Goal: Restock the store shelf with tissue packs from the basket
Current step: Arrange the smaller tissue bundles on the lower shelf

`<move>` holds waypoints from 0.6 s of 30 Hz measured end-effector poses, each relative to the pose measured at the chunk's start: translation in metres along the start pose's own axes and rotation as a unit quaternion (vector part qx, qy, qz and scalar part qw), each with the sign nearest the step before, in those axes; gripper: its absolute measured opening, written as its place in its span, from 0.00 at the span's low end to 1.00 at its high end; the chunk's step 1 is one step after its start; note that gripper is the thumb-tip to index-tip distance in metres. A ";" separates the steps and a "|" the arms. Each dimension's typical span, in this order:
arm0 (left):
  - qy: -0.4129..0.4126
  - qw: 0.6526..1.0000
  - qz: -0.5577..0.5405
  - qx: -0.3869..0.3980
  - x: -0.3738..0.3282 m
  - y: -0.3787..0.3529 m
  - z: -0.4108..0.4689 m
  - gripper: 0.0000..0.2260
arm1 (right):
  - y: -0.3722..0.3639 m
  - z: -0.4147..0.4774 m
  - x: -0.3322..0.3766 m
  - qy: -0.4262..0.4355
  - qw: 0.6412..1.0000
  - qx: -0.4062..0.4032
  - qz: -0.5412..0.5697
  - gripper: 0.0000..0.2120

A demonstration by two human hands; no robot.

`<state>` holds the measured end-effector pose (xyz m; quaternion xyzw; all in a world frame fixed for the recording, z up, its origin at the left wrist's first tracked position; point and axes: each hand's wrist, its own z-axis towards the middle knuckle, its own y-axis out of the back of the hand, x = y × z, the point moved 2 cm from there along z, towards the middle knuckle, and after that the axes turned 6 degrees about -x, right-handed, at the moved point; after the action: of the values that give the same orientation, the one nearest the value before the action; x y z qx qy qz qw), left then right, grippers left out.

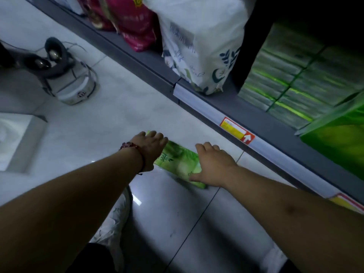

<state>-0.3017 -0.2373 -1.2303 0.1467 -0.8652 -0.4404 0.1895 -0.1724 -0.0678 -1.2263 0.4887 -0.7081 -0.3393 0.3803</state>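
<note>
Green glossy rectangular tissue pack [178, 161]

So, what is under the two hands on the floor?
A green tissue pack on the floor tiles. The left hand and right hand cover both its ends.

The flat green plastic-wrapped tissue pack [178, 160] on the near floor carries a darker bamboo-leaf print. On the far grey metal shelf [256, 113], a white plastic bag [199, 46] shows navy and green leaves; left of it is a magenta bag [136, 26] with yellow lettering.
</note>
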 end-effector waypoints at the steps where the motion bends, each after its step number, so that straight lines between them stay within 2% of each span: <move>1: -0.002 1.000 -0.005 0.009 -0.001 -0.008 0.007 0.46 | -0.013 0.005 -0.001 -0.009 1.000 0.008 0.002 0.49; 5: 0.003 0.999 0.011 0.038 -0.004 -0.034 0.034 0.52 | -0.056 0.023 -0.005 -0.042 0.999 0.020 0.003 0.60; 9: 0.001 0.999 0.031 -0.014 -0.009 -0.045 0.053 0.43 | -0.077 0.038 -0.007 -0.066 0.998 0.018 0.008 0.64; 11: -0.003 0.999 0.032 -0.034 -0.007 -0.045 0.056 0.41 | -0.075 0.043 -0.008 -0.062 0.998 0.015 0.012 0.62; 14: 0.003 0.999 0.045 -0.025 0.003 -0.035 0.048 0.48 | -0.056 0.043 -0.008 -0.037 0.999 0.003 0.005 0.54; 18: 0.028 0.997 0.038 -0.064 0.022 0.008 0.012 0.52 | 0.001 0.025 -0.002 0.001 0.999 -0.035 -0.011 0.53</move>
<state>-0.3276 -0.2341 -1.2260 0.1136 -0.8347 -0.4830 0.2390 -0.1946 -0.0626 -1.2377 0.4832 -0.6902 -0.3671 0.3942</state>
